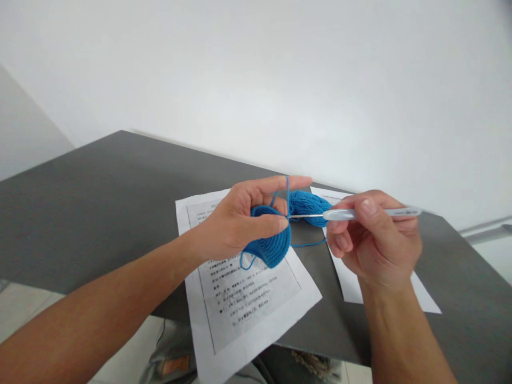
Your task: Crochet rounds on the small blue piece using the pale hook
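while the left hand pinches crochet, forefinger out, and the right hand grips a hook, dipping that finger could drop yarn.

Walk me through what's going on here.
A person is crocheting at a dark table. The left hand pinches a blue crocheted piece, with a strand of yarn running over its raised index finger. The right hand holds a crochet hook, its tip at the edge of the piece. A bundle of blue yarn lies just beyond. A printed sheet lies below the work, and a second sheet is to the right.
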{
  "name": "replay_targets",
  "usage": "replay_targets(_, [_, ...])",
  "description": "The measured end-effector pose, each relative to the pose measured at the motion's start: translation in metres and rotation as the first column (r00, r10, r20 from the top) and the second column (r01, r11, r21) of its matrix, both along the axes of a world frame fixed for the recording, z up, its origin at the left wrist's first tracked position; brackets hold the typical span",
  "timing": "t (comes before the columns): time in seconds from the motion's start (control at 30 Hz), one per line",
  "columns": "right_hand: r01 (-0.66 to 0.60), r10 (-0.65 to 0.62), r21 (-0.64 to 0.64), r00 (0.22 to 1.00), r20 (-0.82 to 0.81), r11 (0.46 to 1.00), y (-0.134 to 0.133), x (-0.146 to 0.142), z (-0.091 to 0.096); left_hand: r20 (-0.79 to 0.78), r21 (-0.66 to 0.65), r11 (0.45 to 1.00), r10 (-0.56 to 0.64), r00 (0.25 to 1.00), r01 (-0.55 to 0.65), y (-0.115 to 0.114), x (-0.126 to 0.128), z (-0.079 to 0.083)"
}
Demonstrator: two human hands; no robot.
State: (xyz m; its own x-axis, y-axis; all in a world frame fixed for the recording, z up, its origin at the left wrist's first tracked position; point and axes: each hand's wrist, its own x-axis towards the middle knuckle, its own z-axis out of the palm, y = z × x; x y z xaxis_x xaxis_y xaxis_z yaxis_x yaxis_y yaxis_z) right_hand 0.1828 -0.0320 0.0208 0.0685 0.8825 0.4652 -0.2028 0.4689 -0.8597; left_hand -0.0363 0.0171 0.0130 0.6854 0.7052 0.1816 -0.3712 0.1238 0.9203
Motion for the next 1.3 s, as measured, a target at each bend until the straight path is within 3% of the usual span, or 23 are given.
replay_targets(0.1, [-0.120, 0.112, -0.124, 0.991, -0.070, 0.985, 0.002, -0.002, 0.000, 0.014, 0.006, 1.000, 0.029, 0.999, -0.029, -0.001, 0.001, 0.001])
replay_targets(0.27, [-0.229, 0.178, -0.233, 0.959, -0.218, 0.945, 0.003, -0.011, -0.003, -0.007, 0.049, 0.994, 0.101, 0.995, -0.101, -0.006, 0.003, 0.004])
replay_targets(0.5, [-0.227, 0.143, -0.267, 0.944, -0.299, 0.937, 0.002, -0.023, -0.012, -0.067, 0.165, 0.935, 0.328, 0.942, -0.314, -0.012, 0.007, 0.006])
replay_targets(0.77, [-0.253, 0.187, -0.195, 0.934, -0.304, 0.947, 0.004, -0.023, -0.018, -0.033, 0.079, 0.945, 0.322, 0.946, -0.319, -0.014, 0.007, 0.005])
replay_targets(1.03, [-0.262, 0.203, -0.169, 0.932, -0.301, 0.950, 0.003, -0.029, -0.021, -0.012, 0.096, 0.968, 0.236, 0.972, -0.234, -0.011, 0.010, 0.004])
replay_targets(1.17, [-0.266, 0.212, -0.167, 0.935, -0.285, 0.949, 0.003, -0.028, -0.021, -0.068, 0.105, 0.951, 0.298, 0.952, -0.291, -0.015, 0.011, 0.009])
replay_targets(1.3, [-0.247, 0.200, -0.180, 0.949, -0.242, 0.952, 0.003, -0.025, -0.020, -0.058, 0.077, 0.962, 0.265, 0.962, -0.261, -0.017, 0.011, 0.012])
